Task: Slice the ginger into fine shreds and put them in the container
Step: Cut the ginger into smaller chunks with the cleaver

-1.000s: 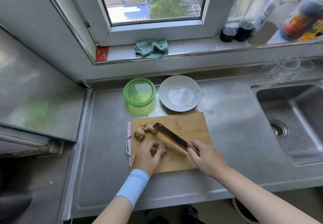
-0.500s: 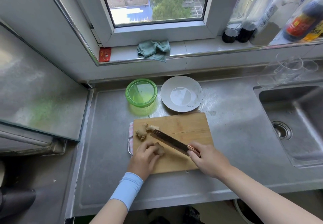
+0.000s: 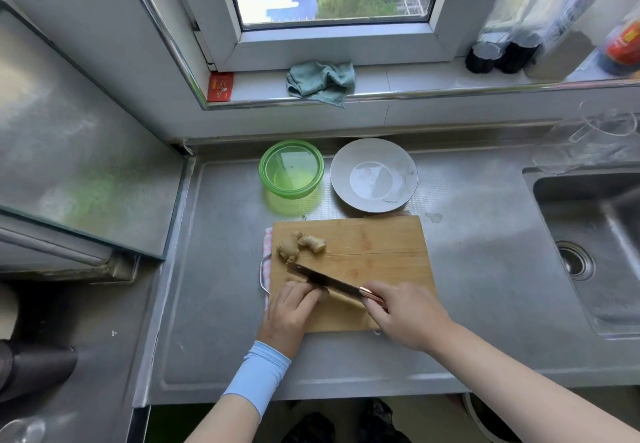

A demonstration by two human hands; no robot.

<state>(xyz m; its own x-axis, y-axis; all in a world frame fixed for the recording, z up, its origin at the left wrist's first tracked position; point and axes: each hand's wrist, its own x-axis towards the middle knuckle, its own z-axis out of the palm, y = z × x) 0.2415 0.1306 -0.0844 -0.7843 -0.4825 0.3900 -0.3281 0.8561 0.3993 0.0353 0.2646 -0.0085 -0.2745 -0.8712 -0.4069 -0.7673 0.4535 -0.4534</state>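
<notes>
A wooden cutting board point(image 3: 381, 252) lies on the steel counter. My left hand point(image 3: 292, 311) holds a small piece of ginger point(image 3: 322, 294) down on the board's near left part; the piece is mostly hidden under my fingers. My right hand point(image 3: 405, 314) grips the handle of a knife point(image 3: 325, 280), whose blade lies right against my left fingers over that piece. A larger knobby ginger root point(image 3: 299, 244) rests at the board's far left. Behind the board stand a green round container point(image 3: 291, 169) and a grey plate point(image 3: 374, 176), both holding nothing.
A sink point(image 3: 595, 252) opens to the right. A glass stove top point(image 3: 69, 172) sits on the left. On the window sill lie a teal cloth point(image 3: 322, 81) and several bottles point(image 3: 519, 27). A clear glass jug point(image 3: 602, 131) stands behind the sink.
The knife blade has come nearer, from beside the big root to against my left fingers. My left hand stays on the small ginger piece.
</notes>
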